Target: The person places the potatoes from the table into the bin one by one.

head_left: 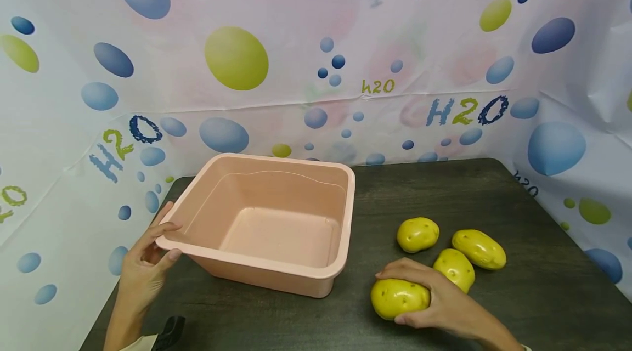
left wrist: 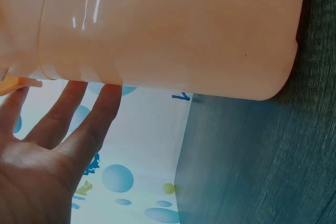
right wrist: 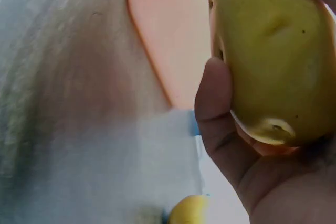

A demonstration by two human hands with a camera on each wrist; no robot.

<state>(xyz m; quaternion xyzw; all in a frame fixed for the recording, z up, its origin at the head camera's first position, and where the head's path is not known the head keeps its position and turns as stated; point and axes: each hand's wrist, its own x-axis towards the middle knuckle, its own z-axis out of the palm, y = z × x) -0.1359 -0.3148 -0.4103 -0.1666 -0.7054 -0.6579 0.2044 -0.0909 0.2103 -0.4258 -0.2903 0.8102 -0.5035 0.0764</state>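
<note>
A pink plastic basin (head_left: 281,270) stands on the dark table, its inside bare. At its near left corner, my left hand (head_left: 140,271) pinches the rim, thumb on the near side and fingers over the left edge. The left wrist view shows that hand (left wrist: 50,166) with fingertips against the basin wall (left wrist: 173,35). To the basin's right, my right hand (head_left: 446,304) grips a glossy yellow potato (head_left: 397,299) between thumb and fingers. Close up, the right wrist view shows this potato (right wrist: 278,61) in the hand (right wrist: 268,187); whether it touches the table I cannot tell.
Three more yellow potatoes lie right of the basin: one behind the right hand (head_left: 417,234), one partly hidden by it (head_left: 455,269), and a longer one (head_left: 479,249) farther right. A patterned sheet (head_left: 296,22) hangs behind the wooden table (head_left: 543,285) and along its sides.
</note>
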